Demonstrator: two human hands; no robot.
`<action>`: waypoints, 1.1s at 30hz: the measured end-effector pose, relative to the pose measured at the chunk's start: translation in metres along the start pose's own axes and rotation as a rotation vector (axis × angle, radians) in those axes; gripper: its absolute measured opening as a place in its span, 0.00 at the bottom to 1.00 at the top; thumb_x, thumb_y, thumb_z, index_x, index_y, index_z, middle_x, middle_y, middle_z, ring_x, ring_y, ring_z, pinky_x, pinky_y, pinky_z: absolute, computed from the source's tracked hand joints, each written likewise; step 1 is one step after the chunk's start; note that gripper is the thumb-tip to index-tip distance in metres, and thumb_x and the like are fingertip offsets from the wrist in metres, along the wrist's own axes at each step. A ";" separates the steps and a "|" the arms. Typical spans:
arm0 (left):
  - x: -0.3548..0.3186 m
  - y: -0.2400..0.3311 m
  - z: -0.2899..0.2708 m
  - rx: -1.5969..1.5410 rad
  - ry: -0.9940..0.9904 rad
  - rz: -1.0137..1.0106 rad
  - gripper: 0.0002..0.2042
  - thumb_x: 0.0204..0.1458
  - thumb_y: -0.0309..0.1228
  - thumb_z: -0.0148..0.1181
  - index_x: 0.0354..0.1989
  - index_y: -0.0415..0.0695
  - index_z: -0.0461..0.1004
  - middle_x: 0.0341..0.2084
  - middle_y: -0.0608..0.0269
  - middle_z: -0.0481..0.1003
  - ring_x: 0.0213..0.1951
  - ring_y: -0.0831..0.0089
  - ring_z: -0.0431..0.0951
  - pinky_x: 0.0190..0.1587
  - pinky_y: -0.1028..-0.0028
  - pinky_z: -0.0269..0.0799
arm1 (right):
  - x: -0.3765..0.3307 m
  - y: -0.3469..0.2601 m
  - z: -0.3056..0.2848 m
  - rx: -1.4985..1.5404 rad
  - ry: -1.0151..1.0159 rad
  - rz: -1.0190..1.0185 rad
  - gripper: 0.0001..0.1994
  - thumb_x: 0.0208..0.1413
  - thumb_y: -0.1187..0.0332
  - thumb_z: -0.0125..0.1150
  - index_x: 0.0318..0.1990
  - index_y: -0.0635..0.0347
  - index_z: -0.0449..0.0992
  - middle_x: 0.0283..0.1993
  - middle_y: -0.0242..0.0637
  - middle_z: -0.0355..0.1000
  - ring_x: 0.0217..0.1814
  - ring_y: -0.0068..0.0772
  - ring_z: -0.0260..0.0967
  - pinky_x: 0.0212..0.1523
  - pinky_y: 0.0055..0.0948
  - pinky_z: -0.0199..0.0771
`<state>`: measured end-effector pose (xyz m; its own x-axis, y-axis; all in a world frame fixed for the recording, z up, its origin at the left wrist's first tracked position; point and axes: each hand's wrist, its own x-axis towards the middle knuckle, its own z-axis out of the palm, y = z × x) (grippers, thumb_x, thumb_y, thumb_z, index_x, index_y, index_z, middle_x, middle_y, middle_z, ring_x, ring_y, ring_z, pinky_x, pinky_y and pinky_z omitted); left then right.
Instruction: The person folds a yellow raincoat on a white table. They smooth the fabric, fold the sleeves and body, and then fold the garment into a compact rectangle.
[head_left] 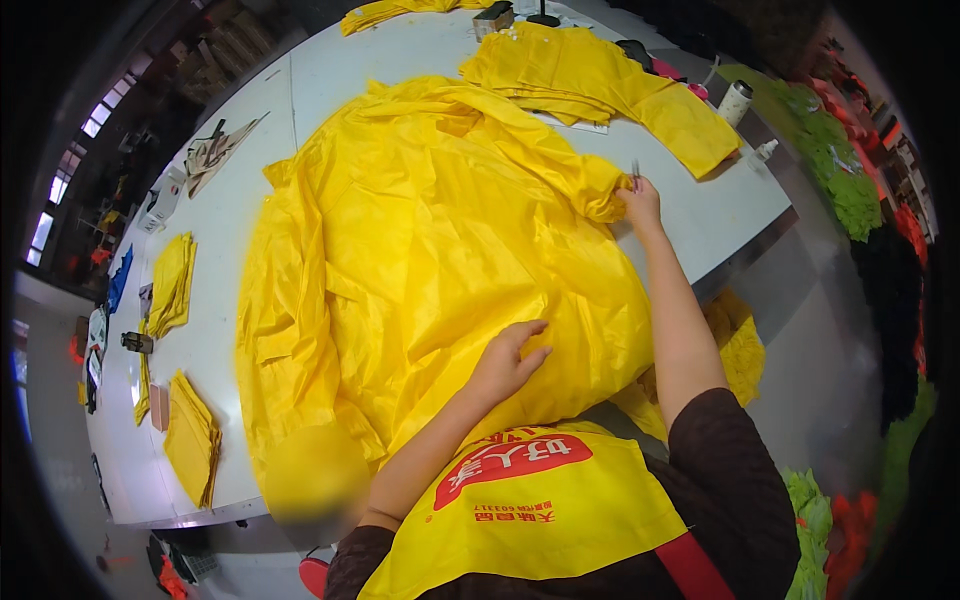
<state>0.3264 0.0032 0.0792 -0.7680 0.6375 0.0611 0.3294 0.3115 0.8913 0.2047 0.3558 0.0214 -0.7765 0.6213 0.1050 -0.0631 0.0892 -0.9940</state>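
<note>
The right hand pinches the bunched far edge of a large yellow garment, fingers closed on the cloth with a small thin tool poking up between them. The left hand lies open and flat on the near part of the same garment, pressing it down without gripping. The garment spreads over the middle of a white table. Beyond the garment sits a folded yellow stack; right of that stack stands a white cup; left of the garment lie smaller yellow piles
</note>
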 end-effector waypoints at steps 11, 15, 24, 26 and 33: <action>-0.029 -0.009 -0.090 -0.767 0.449 -0.253 0.16 0.57 0.33 0.48 0.51 0.41 0.60 0.41 0.59 0.69 0.43 0.72 0.71 0.44 0.80 0.67 | -0.256 -0.152 0.125 -0.244 -0.974 -0.919 0.12 0.40 0.77 0.58 0.36 0.56 0.73 0.36 0.37 0.68 0.31 0.34 0.69 0.29 0.27 0.71; -0.061 -0.031 -0.090 -1.280 0.635 -0.310 0.15 0.58 0.37 0.45 0.47 0.39 0.63 0.41 0.55 0.71 0.43 0.66 0.73 0.48 0.71 0.69 | -0.286 -0.152 0.113 0.162 -1.073 -0.399 0.11 0.47 0.76 0.57 0.40 0.55 0.75 0.37 0.36 0.68 0.30 0.20 0.68 0.27 0.19 0.69; -0.088 -0.043 -0.080 -1.674 0.571 -0.240 0.25 0.59 0.45 0.40 0.56 0.37 0.57 0.51 0.53 0.66 0.51 0.63 0.69 0.54 0.64 0.65 | -0.277 -0.119 0.138 -0.185 -0.597 0.001 0.09 0.48 0.72 0.61 0.36 0.67 0.73 0.19 0.23 0.60 0.20 0.10 0.54 0.21 0.14 0.56; -0.092 -0.047 -0.080 -1.584 0.595 -0.285 0.24 0.59 0.43 0.42 0.57 0.37 0.57 0.51 0.54 0.67 0.51 0.64 0.69 0.54 0.65 0.64 | -0.280 -0.108 0.148 -0.146 -0.525 -0.085 0.09 0.50 0.72 0.59 0.36 0.68 0.72 0.19 0.24 0.60 0.20 0.11 0.54 0.21 0.15 0.56; -0.096 -0.038 -0.118 -0.144 0.676 -0.114 0.20 0.54 0.31 0.50 0.55 0.39 0.61 0.49 0.53 0.68 0.54 0.65 0.64 0.57 0.70 0.56 | -0.256 -0.135 0.150 -0.081 -0.837 -0.172 0.07 0.54 0.72 0.51 0.33 0.69 0.70 0.19 0.26 0.61 0.21 0.13 0.54 0.21 0.16 0.56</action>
<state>0.3229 -0.1530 0.0928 -0.9821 0.0135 0.1878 0.1860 0.2239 0.9567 0.3180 0.0680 0.1244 -0.9692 -0.1824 0.1655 -0.2019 0.2041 -0.9579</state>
